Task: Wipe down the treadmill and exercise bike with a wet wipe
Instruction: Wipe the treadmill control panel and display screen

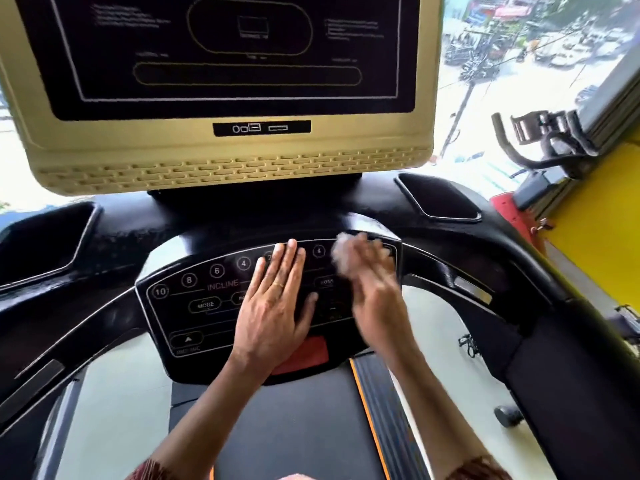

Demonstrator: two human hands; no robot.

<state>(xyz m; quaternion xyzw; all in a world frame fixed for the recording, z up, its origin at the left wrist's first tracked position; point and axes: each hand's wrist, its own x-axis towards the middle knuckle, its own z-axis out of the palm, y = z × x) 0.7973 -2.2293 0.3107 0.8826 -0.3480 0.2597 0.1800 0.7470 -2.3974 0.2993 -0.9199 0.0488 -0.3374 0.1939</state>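
The left hand [273, 299] lies flat, fingers straight, on the button panel [194, 306] of the treadmill [294, 427], the blurry right hand [374, 292] holds the white wipe [343, 254] on the panel's top right, and dark trays [436, 199] sit at both sides.

The left grip [273, 306] lies flat over the middle of the panel [180, 317]. The blurred right grip [367, 282], holding the wipe [341, 254], covers its far right. The panel's left is bare. The screen [221, 157] overhangs the far side. Rails [485, 289] curve round both sides, leaving open gaps beside the panel.
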